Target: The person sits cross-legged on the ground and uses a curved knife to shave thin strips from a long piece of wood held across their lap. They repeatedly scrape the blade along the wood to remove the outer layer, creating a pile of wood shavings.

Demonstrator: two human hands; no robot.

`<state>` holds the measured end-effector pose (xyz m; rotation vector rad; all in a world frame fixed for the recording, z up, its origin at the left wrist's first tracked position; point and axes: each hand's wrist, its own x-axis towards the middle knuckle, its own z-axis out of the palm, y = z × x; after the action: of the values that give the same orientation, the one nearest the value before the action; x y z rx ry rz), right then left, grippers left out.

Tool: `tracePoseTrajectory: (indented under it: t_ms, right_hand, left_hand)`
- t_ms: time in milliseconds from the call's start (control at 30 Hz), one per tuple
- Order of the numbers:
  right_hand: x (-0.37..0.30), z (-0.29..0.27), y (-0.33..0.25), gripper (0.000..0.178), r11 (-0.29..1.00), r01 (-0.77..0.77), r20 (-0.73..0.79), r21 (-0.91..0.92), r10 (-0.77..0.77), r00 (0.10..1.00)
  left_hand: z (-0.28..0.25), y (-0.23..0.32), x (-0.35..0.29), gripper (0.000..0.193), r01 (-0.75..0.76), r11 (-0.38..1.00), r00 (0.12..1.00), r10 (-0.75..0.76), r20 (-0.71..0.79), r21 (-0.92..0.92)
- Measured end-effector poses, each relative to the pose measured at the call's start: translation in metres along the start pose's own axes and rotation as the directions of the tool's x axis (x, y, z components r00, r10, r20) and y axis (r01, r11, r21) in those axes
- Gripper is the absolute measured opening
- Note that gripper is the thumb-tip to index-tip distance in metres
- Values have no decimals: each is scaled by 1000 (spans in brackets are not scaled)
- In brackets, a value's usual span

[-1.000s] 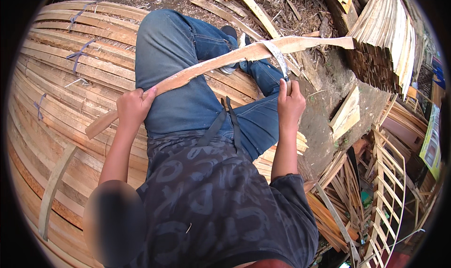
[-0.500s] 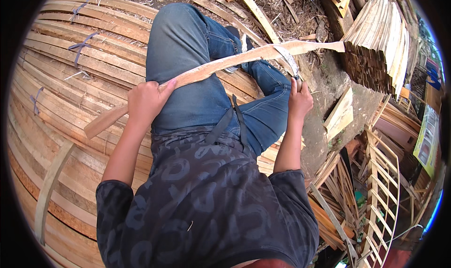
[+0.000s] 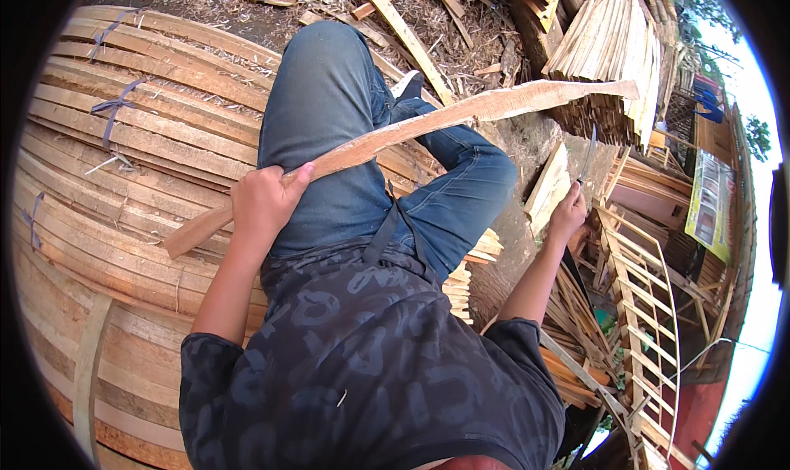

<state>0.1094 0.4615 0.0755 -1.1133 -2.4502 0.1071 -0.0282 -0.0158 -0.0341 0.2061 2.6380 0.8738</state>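
A long, rough-hewn wooden slat (image 3: 444, 112) runs slantwise across my left thigh, its far end widened and pale where the surface is cut. My left hand (image 3: 267, 198) is wrapped round its near part, thumb along the top. Out to the right, my right hand (image 3: 568, 211) grips the handle of a knife (image 3: 590, 155), whose thin blade points away from me. A gap separates the blade from the slat. Most of the knife's handle is hidden in my fist.
Bundled wooden slats (image 3: 148, 174), tied with strips, lie beneath and left of me. At the far right stands a stack of pale slats (image 3: 605, 46). Wood shavings (image 3: 485, 46) litter the ground ahead. A ladder-like wooden frame (image 3: 646, 314) leans at the right.
My right hand has swung right, taking the knife off the slat and turning its blade away from me. My left hand keeps its hold on the slat.
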Motion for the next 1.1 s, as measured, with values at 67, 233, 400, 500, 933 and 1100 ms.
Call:
tracePoseTrajectory:
  t_ms: [67, 233, 400, 500, 933, 1100]
  right_hand:
    - [-10, -6, -32, 50, 999, 18, 51, 30, -19, 999]
    - [-23, -9, -72, 40, 772, -232, 219, 592, 123, 968]
    - [-30, -15, -113, 32, 755, -231, 350, 613, 3, 937]
    - [-35, -11, -130, 21, 631, -347, 446, 694, 2, 895]
    - [-37, 38, -125, 18, 827, -6, 475, 562, -317, 821]
    - [-34, 57, -105, 26, 871, 177, 491, 458, -414, 766]
  left_hand:
    - [-4, 3, -1, 72, 8, 1000, 999, -9, 37, 10]
    - [-15, -7, 1, 73, -8, 999, 996, 3, 94, 50]
    - [-24, -16, 2, 69, -88, 995, 987, 80, 140, 54]
    - [-36, -14, 6, 67, -33, 999, 973, 31, 227, 7]
    - [-23, 123, 44, 51, -12, 993, 955, 47, 294, -121]
    - [-3, 136, 44, 45, 80, 984, 920, -12, 392, -158]
